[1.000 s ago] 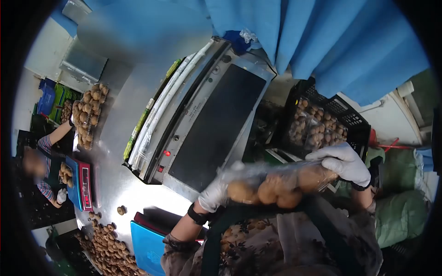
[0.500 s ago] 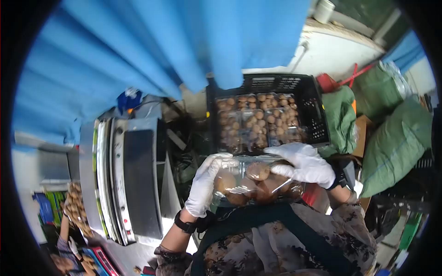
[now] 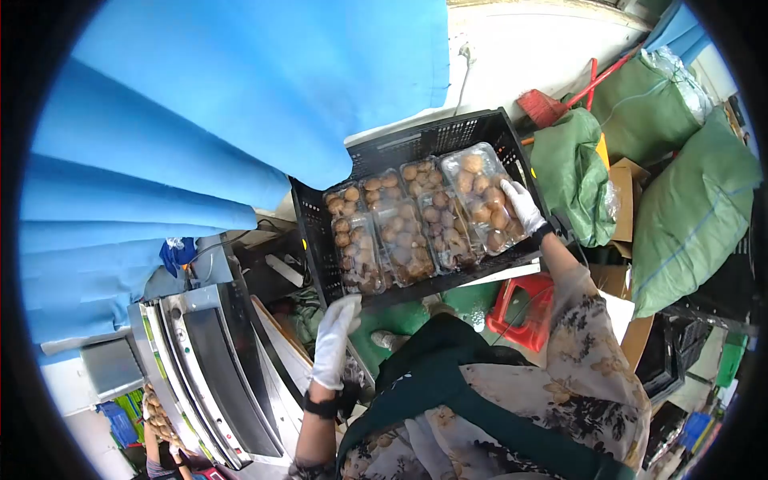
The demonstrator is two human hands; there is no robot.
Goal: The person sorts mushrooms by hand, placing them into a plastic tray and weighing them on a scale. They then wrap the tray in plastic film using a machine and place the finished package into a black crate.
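Note:
My right hand [image 3: 524,208], in a white glove, grips the right side of a clear plastic pack of mushrooms [image 3: 480,192]. The brown, round caps show through its film. That pack lies at the right end of a black crate [image 3: 400,144], over the other packs there. Several similar mushroom packs [image 3: 404,244] fill the crate in rows. Down at the crate's near left corner is my left hand [image 3: 334,340], also gloved, fingers stretched toward the rim with nothing in them.
A blue curtain [image 3: 200,104] hangs over the crate's far left side. A machine with a dark belt [image 3: 220,360] stands to the left. Green sacks [image 3: 696,216] and a red broom [image 3: 544,106] are at right; a red stool [image 3: 524,312] stands below the crate. Another person's arm [image 3: 152,444] shows at lower left.
The mushroom pack, held in both hands before my body, is now in the crate's right end under my right hand. My left hand has let go and dropped lower left. The view has shifted.

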